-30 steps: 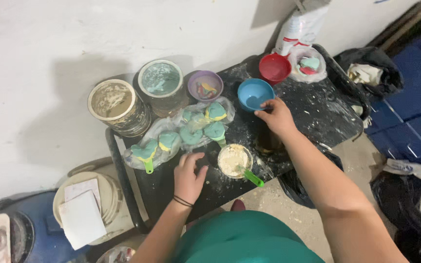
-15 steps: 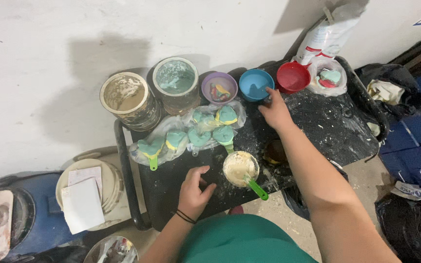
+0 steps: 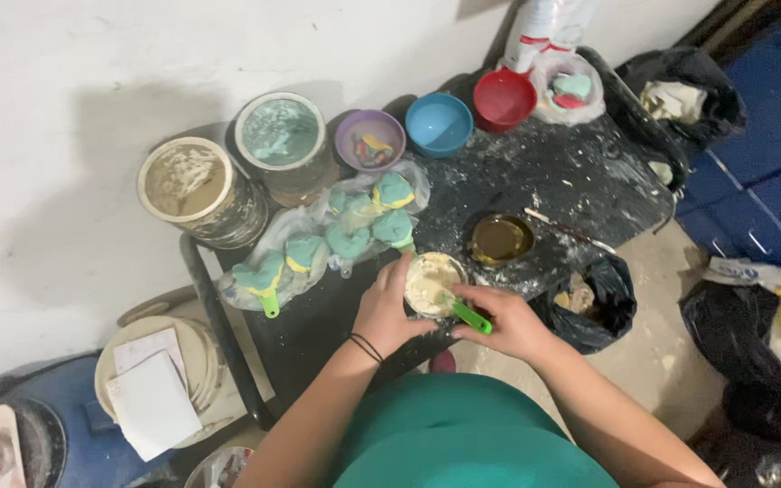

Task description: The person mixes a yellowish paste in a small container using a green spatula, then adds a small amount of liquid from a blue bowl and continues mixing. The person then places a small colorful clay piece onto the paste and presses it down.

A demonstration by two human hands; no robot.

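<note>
- The measuring cup (image 3: 432,282), round with a green handle and filled with pale cream paste, sits near the front edge of the black, paste-spattered table (image 3: 580,181).
- The left hand (image 3: 388,307) wraps the cup's left side, fingers curled against its rim.
- The right hand (image 3: 510,323) sits just right of the cup, its fingers pinched together on the green handle (image 3: 470,315).
- Just right of the cup and behind it, a dark bowl of amber liquid (image 3: 499,239) rests on the table.
- Just behind the cup and to its left lies a clear plastic bag (image 3: 332,237) with teal and yellow moulded pieces.
- Well behind the cup stand two paint cans (image 3: 202,192), then a purple bowl (image 3: 370,140), a blue bowl (image 3: 438,124) and a red bowl (image 3: 504,98).
- Right of the cup, below the table edge, hangs a black bag (image 3: 594,303).
</note>
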